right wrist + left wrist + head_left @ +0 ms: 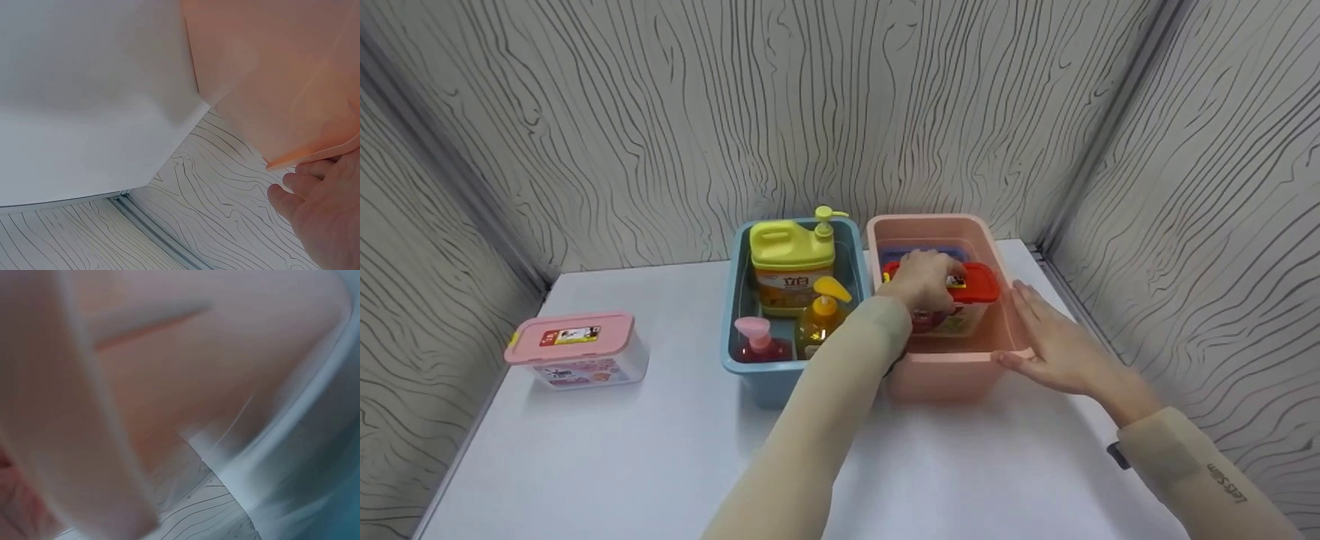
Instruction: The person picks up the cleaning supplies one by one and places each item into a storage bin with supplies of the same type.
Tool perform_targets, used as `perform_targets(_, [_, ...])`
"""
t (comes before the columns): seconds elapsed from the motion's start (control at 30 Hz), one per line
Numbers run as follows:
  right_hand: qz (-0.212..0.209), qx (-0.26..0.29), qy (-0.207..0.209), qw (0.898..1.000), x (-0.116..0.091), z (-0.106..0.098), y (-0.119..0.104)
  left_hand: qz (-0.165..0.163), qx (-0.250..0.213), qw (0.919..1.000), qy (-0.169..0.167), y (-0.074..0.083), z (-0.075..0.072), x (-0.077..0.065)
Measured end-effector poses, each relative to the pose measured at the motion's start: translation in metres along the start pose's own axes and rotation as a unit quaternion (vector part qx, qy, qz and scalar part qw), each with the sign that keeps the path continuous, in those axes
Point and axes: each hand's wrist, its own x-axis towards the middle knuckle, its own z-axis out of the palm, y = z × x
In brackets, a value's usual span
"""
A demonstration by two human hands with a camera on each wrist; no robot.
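Observation:
My left hand [924, 279] reaches down into the pink bin [952, 379], fingers bent over a laundry pod box [979, 283] with a red lid and printed side. The hand covers the lid's left part and grips the box, though its fingertips are mostly hidden. Behind that box in the bin lies something with a blue top [915, 253]. My right hand [1061, 349] rests against the bin's right rim, fingers extended and thumb at the front corner. In the right wrist view, its fingers [306, 185] touch the rim edge. The left wrist view is mostly blurred.
A blue bin [772, 386] stands left of the pink one. Inside it are a yellow detergent jug [791, 262], an orange pump bottle [819, 326] and a pink pump bottle [761, 346]. A pink-lidded box [574, 349] sits on the white table [675, 465] at left. Wood-patterned panels [675, 135] surround the table.

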Motion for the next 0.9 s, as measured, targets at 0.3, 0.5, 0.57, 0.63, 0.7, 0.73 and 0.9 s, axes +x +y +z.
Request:
perform_targets(0.3, [-0.004, -0.001, 0.007, 1.0, 0.0, -0.001, 0.0, -0.007, 0.021, 0.9997, 0.008, 0.017, -0.012, -0.023])
perform_targets(0.5, [-0.001, 0.003, 0.006, 1.0, 0.002, 0.001, -0.002, -0.02, 0.05, 0.9985, -0.01, 0.015, -0.008, -0.017])
perform_targets(0.57, [-0.002, 0.005, 0.005, 1.0, 0.003, 0.002, -0.003, -0.027, 0.047, 0.9985, -0.012, 0.016, -0.009, -0.02])
perform_targets(0.63, [-0.003, 0.005, 0.005, 1.0, 0.004, 0.002, -0.003, -0.03, 0.038, 0.9988, -0.011, 0.019, -0.012, -0.027])
perform_targets(0.7, [-0.003, 0.005, 0.005, 1.0, 0.004, 0.003, -0.002, -0.034, 0.031, 0.9989, -0.012, 0.022, -0.015, -0.032])
perform_targets(0.73, [-0.002, 0.004, 0.005, 1.0, 0.004, 0.003, -0.002, -0.032, 0.029, 0.999, -0.011, 0.023, -0.017, -0.035])
perform_targets(0.9, [-0.001, 0.004, 0.007, 1.0, 0.002, 0.002, -0.002, -0.033, 0.041, 0.9985, -0.012, 0.026, -0.017, -0.036])
